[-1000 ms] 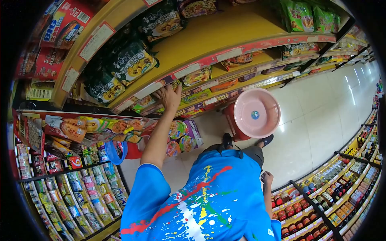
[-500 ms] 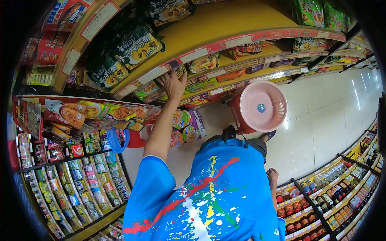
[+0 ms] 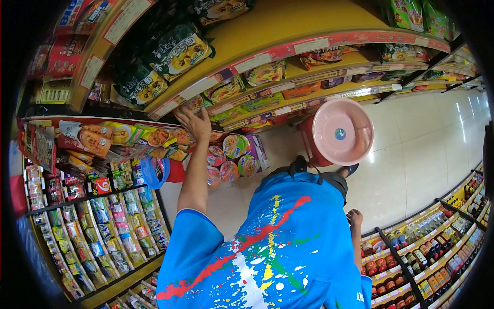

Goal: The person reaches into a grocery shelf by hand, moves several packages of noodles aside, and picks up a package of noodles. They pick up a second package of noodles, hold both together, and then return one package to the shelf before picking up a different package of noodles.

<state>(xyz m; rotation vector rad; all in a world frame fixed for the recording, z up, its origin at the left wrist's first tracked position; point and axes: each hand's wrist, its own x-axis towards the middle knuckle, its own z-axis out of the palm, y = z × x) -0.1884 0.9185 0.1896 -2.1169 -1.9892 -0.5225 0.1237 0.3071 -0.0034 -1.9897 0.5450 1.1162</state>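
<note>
My left hand (image 3: 194, 123) is at the left end of a lower shelf, fingers stretched out. Its fingertips are at the front of a packet of instant noodles (image 3: 196, 104), partly hidden under the shelf above; nothing shows in its grasp. To the right of that hand lie more noodle packets, one yellow-green (image 3: 225, 90) and another beside it (image 3: 265, 74). Below the hand, cup noodles (image 3: 235, 146) sit stacked near the floor. My right hand (image 3: 355, 218) hangs by my side, fingers loosely curled, with nothing visible in it.
A pink plastic basin (image 3: 329, 147) rests on a red stool (image 3: 306, 135) ahead of my feet. Dark green noodle bags (image 3: 180, 54) fill the upper shelf (image 3: 288, 28). Hanging snack packs (image 3: 92, 141) and a blue basket (image 3: 155, 172) are at left. Jar shelves (image 3: 401, 257) stand at right.
My left hand has moved left and down along the shelf, away from the yellow-green packet, which now shows. Its fingers have straightened. My right hand still hangs at my side.
</note>
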